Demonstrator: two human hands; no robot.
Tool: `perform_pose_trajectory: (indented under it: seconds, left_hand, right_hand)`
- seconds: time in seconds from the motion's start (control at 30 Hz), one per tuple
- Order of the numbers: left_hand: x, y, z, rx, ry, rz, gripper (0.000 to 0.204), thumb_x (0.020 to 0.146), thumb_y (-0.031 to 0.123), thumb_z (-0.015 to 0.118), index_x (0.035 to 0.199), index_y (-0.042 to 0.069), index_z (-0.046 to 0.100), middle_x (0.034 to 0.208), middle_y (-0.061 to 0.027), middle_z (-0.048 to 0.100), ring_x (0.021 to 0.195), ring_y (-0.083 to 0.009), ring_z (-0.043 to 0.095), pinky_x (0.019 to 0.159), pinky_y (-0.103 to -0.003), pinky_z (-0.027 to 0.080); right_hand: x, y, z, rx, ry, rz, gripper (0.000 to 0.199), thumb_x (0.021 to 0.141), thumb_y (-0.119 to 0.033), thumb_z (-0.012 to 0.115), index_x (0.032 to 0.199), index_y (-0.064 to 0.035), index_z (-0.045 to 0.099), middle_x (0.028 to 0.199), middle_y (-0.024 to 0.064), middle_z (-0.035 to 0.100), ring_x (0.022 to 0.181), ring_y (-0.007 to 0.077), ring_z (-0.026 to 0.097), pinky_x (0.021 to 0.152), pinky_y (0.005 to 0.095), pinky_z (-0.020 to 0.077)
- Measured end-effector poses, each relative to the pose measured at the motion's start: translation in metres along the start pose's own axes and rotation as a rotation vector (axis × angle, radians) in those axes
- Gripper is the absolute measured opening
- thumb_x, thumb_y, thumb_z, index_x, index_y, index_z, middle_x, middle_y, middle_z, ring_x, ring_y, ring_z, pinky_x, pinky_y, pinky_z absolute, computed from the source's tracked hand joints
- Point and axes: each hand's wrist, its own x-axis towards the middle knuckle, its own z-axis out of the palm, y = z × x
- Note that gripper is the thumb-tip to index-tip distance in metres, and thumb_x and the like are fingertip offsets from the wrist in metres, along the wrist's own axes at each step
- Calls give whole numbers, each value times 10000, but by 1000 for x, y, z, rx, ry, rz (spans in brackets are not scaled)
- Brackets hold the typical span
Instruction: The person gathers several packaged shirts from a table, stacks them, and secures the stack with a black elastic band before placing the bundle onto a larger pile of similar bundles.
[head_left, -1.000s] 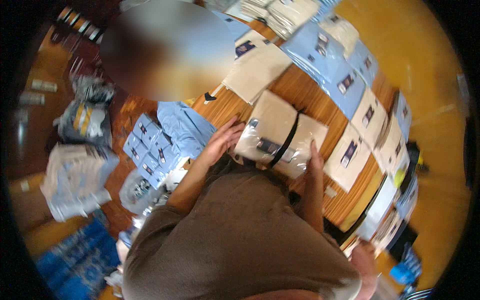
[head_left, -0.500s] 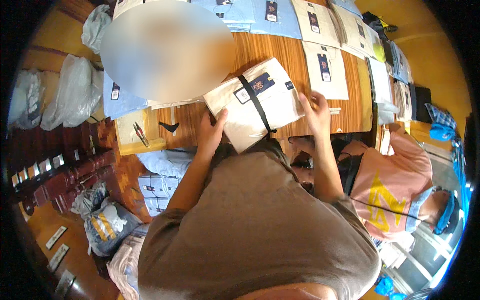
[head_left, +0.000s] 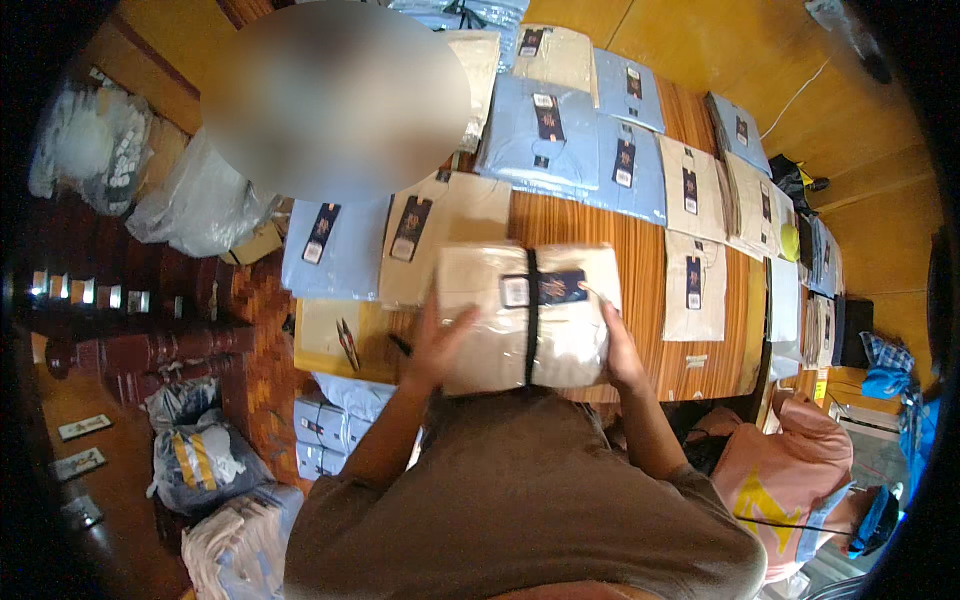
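A bundle of folded cream garments (head_left: pixel 480 340) in shiny clear plastic is held level over the table's near edge. A black band (head_left: pixel 532 320) runs around its middle, crossing a dark tag (head_left: pixel 562 288) with a white label. At the bundle's left side, my left hand (head_left: pixel 440 345) grips with the thumb over the top. Closed against the opposite edge is my right hand (head_left: pixel 622 350), its fingers partly hidden by the bundle. Thread snips (head_left: pixel 348 345) lie on the yellowish table edge left of my left hand, beside a small black piece (head_left: pixel 399 344).
Packed blue shirts (head_left: pixel 540 140) and cream ones (head_left: pixel 692 290) cover much of the wooden table (head_left: pixel 590 222). A person in a pink top (head_left: pixel 780 460) is at the right. Plastic bags (head_left: pixel 200 205) and blue bundles (head_left: pixel 325 425) stand at the left.
The bundle has turned from a tilt to nearly square with me, still between both hands. My view has shifted, bringing more of the table's far side into sight.
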Motion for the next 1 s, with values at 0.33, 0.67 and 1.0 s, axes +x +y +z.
perform_pose_trajectory:
  seconds: [0.33, 0.67, 1.0]
  left_hand:
    - [296, 243, -110, 254, 90, 242, 617, 922, 314, 791, 1371, -37, 555, 1243, -147, 688, 1078, -220, 672, 942, -344, 531]
    - [391, 255, -108, 577, 131, 193, 823, 840, 384, 876, 1450, -41, 524, 1311, -177, 671, 1104, -220, 687, 948, -338, 545]
    - [307, 106, -21, 399, 766, 879, 1052, 986, 362, 699, 1643, -5, -36, 1688, -332, -7, 1588, -428, 41, 1273, -532, 94]
  right_hand:
    - [243, -228, 184, -452, 64, -539, 680, 995, -564, 568, 1024, 101, 705, 878, 188, 741, 844, 204, 714, 787, 325, 556]
    - [329, -251, 187, -508, -69, -229, 815, 922, -749, 570, 929, 51, 731, 757, 96, 658, 747, 194, 694, 626, 322, 594]
    - [299, -204, 194, -442, 13, -644, 995, 916, -565, 721, 1580, 56, 317, 1021, 224, 726, 730, 225, 723, 681, 333, 563]
